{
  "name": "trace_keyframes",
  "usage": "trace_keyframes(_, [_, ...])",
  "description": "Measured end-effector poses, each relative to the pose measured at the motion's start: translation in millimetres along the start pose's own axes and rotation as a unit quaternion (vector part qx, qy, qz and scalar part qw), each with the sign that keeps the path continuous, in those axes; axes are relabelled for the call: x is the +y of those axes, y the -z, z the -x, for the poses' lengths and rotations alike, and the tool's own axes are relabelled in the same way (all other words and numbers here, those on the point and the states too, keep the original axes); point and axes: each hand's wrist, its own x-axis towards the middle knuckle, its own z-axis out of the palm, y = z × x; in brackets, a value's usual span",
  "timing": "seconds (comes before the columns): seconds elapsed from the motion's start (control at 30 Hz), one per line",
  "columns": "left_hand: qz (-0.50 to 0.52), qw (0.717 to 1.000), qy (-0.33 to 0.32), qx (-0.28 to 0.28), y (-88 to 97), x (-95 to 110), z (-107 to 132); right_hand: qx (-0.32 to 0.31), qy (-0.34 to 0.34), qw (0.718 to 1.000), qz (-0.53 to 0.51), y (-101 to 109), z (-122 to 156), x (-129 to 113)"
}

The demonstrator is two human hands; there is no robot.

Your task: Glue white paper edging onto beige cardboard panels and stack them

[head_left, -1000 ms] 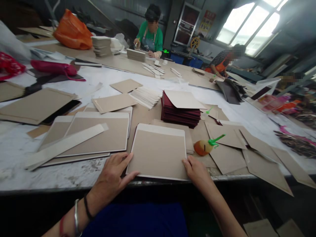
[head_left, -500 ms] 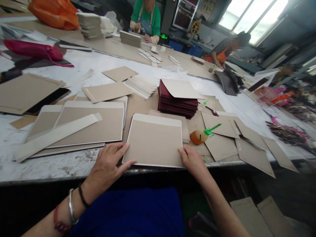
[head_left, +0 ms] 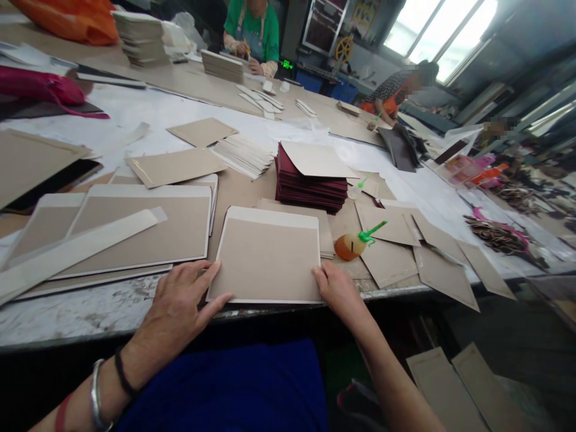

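Observation:
A beige cardboard panel [head_left: 270,258] with pale edging and a white strip along its far side lies at the table's front edge. My left hand [head_left: 180,297] grips its left side, thumb over the near left corner and fingers along the edge. On the opposite side, my right hand [head_left: 335,285] pinches the right edge, its fingertips partly hidden. Just beyond my right hand stands a squeeze bottle [head_left: 350,246] of amber liquid with a green nozzle. Behind the panel is a stack of dark red panels [head_left: 308,186] topped by a pale sheet [head_left: 319,159].
Edged panels [head_left: 144,222] overlap on the left under a long pale strip [head_left: 85,249]. A dark phone-like slab [head_left: 58,183] lies under a board there. Loose beige boards [head_left: 391,261] spread rightward, some overhanging the edge. Two co-workers [head_left: 252,36] [head_left: 396,90] are across the table.
The whole scene has shifted slightly left in view as the camera turned. Both hands keep the same places on the panel, which looks unmoved on the table.

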Motion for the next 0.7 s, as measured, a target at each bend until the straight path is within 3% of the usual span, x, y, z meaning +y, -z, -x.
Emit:
trace_keyframes(0.37, [-0.014,0.999,0.038,-0.011,5.2,5.3,0.6,-0.009,0.017,1.0,0.017,-9.3,-7.8,8.9])
trace_keyframes(0.7, [-0.048,0.996,-0.063,-0.05,8.6,2.3,-7.6,0.008,0.004,1.0,0.002,-3.3,-2.9,2.8])
